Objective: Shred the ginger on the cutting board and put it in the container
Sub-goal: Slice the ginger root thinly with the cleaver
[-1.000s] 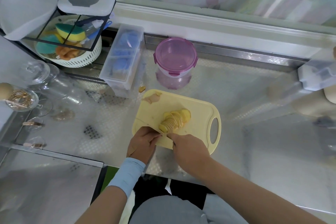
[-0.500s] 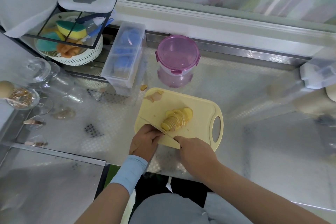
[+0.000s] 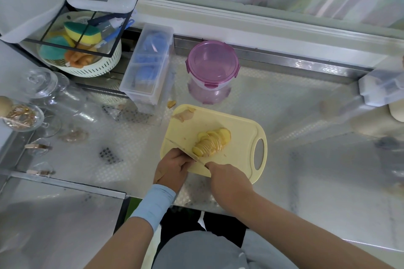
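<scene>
A fanned row of yellow ginger slices [image 3: 211,142] lies in the middle of the pale yellow cutting board [image 3: 238,124]. My right hand [image 3: 228,179] grips a knife [image 3: 185,152] at the board's near edge, its blade slanting away to the left, just left of the slices. My left hand [image 3: 172,165] rests with curled fingers on the board's near left corner, against the blade's left side. What lies under its fingers is hidden. The pink round container [image 3: 213,67] stands behind the board with its lid on.
Ginger peel [image 3: 183,114] sits on the board's far left corner. A clear compartment box [image 3: 148,67] stands left of the container, with glass jars [image 3: 41,87] and a dish rack holding sponges [image 3: 83,35] further left. The counter's front edge runs just under my hands.
The knife blade, barely visible a second ago, now shows between my left hand and the slices. My left hand's fingers have drawn back slightly from the ginger. The ginger has not moved.
</scene>
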A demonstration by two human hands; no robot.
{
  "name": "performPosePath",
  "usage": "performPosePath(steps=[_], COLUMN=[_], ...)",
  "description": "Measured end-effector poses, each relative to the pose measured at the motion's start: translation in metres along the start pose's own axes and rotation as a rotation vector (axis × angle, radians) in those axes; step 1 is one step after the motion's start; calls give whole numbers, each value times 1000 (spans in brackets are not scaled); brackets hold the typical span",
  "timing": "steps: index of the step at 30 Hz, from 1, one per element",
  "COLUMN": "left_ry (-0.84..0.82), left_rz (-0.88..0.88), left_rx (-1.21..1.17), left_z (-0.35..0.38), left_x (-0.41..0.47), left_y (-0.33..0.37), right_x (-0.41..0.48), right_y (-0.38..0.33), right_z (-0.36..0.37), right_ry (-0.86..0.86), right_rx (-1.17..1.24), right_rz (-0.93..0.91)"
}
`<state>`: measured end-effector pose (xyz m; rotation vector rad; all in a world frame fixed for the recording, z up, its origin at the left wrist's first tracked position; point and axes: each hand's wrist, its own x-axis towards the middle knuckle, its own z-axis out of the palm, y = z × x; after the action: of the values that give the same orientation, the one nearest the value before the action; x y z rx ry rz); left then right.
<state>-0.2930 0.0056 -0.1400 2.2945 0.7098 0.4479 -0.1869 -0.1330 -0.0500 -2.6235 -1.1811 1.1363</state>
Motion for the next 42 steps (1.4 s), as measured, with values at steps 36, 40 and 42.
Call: performPosePath(steps=[36, 40, 42], left_ry=[-158, -132, -120], left_rz=[-203, -125, -63], left_rx=[-239, -163, -123], left_z=[-8, -5, -4], left_x=[4, 0, 0], left_y=[4, -1, -3], right_x=[42, 41, 43], right_y=[4, 10, 15], right_z=[15, 11, 11], right_ry=[-19, -28, -7], right_rx=[25, 61, 94], right_rz=[-11, -15, -45])
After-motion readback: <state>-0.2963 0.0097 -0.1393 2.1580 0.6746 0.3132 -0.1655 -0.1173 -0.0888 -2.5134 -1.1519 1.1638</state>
